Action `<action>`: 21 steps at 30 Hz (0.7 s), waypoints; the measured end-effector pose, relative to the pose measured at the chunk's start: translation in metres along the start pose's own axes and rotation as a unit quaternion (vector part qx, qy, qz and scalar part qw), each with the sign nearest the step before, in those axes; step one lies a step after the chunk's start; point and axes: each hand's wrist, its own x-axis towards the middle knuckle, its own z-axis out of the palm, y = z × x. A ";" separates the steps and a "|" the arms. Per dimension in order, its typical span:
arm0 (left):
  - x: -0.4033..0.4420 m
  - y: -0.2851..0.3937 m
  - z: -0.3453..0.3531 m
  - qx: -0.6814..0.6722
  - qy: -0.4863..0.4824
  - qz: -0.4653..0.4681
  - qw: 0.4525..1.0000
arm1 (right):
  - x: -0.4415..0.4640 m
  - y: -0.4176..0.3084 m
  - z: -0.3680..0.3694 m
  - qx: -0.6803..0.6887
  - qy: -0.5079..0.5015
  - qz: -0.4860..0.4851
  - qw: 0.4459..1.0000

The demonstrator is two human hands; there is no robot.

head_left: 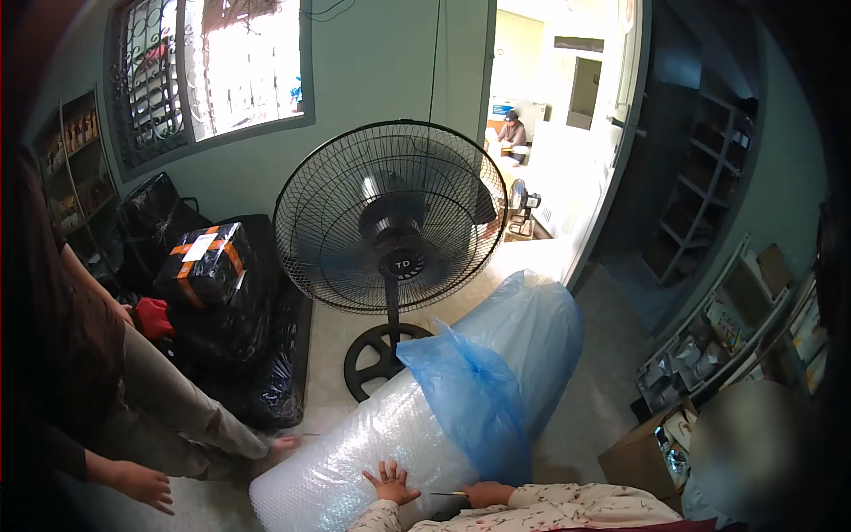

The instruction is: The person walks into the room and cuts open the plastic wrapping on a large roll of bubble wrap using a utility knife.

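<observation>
A large roll of bubble wrap (355, 443) lies slanted across the floor before me, its far part covered by a blue plastic bag (470, 390). My left hand (391, 484) rests flat on the near end of the roll with its fingers spread. Just to the right, my right hand (488, 494) is closed around a thin-bladed knife (448, 494), its narrow blade pointing left along the bubble wrap toward my left hand. Most of the knife's handle is hidden in the fingers.
A black standing fan (391, 222) rises behind the roll. At left stands another person (89, 355) beside black-wrapped parcels, one a box with orange tape (202, 264). A cardboard box (643, 452) and shelves (718, 328) are at right. Through the doorway sits a person (512, 133).
</observation>
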 end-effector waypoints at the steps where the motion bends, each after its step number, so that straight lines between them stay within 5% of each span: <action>1: 0.000 0.000 0.001 -0.001 -0.001 0.000 1.000 | -0.003 0.000 0.001 0.008 -0.006 -0.009 1.000; 15: -0.003 0.002 -0.005 0.019 -0.012 -0.017 1.000 | 0.001 0.004 0.009 0.007 0.025 -0.008 1.000; 19: 0.003 -0.003 0.016 0.000 0.087 -0.007 0.996 | -0.009 0.000 0.007 0.033 0.064 -0.015 0.997; 21: -0.001 -0.004 0.013 -0.054 0.155 0.009 0.986 | 0.020 0.039 0.044 -0.025 0.157 -0.117 0.980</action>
